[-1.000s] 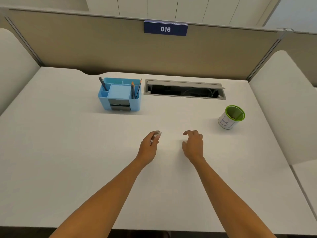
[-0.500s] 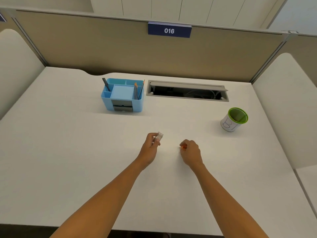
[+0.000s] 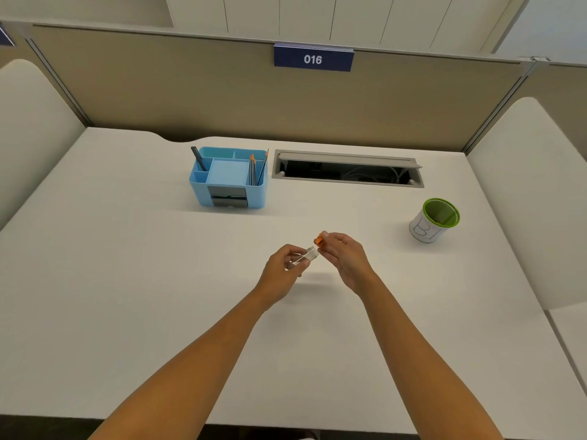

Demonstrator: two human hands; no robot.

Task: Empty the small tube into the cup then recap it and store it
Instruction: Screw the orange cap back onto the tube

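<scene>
My left hand (image 3: pixel 284 271) grips a small clear tube (image 3: pixel 305 256), its open mouth pointing up and to the right. My right hand (image 3: pixel 344 255) pinches a small orange cap (image 3: pixel 319 241) just above and right of the tube's mouth, nearly touching it. Both hands hover over the middle of the white desk (image 3: pixel 127 296). A white cup (image 3: pixel 434 220) with a green rim and green inside stands at the right, well apart from my hands. A light blue organiser (image 3: pixel 229 177) with several compartments sits at the back, left of centre.
Pencils and a dark pen stand in the organiser. An open cable slot (image 3: pixel 347 168) lies in the desk behind my hands. A beige partition with a blue sign "016" (image 3: pixel 313 58) closes the back. White side panels flank the desk.
My right hand picked the orange cap up off the desk and lifted it to the tube's mouth. My left hand tilted the tube toward it.
</scene>
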